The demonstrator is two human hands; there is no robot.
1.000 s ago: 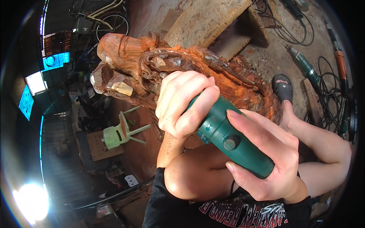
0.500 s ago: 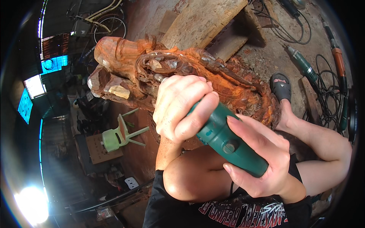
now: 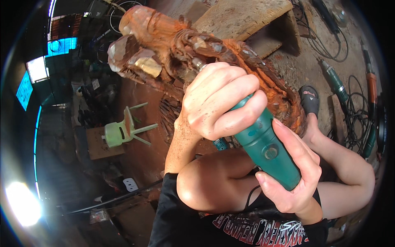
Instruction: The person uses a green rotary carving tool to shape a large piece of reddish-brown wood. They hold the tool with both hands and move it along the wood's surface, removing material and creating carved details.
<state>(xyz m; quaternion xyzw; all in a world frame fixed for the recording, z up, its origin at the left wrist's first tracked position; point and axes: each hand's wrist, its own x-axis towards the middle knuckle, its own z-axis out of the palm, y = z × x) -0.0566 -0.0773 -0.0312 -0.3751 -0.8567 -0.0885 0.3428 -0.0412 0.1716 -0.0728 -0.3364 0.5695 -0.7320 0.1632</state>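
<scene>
A green, round-bodied die grinder (image 3: 267,144) slants across the middle of the view, held in both hands. My left hand (image 3: 224,99) wraps round its front part, close to the metal collet (image 3: 199,63). The back end rests in my right hand (image 3: 298,168), with the thumb and fingers on either side of the body. Beyond my left hand lies a reddish-brown wood carving (image 3: 152,26) with deep folds and pale cut facets. The grinder's tip points at a recess in the carving; my knuckles partly hide that area, and I cannot tell whether the tip touches the wood.
A thick wooden slab (image 3: 247,18) stands behind the carving. To the right lie another green grinder (image 3: 334,78), an orange-and-black tool (image 3: 371,84) and tangled black cords (image 3: 354,111). My sandalled foot (image 3: 309,100) is beside the carving. A pale green stool (image 3: 117,133) is at left.
The whole view has shifted, with the carving now higher and farther right. Both hands and the grinder appear farther right, keeping the same grip. The tip stays near the same recess.
</scene>
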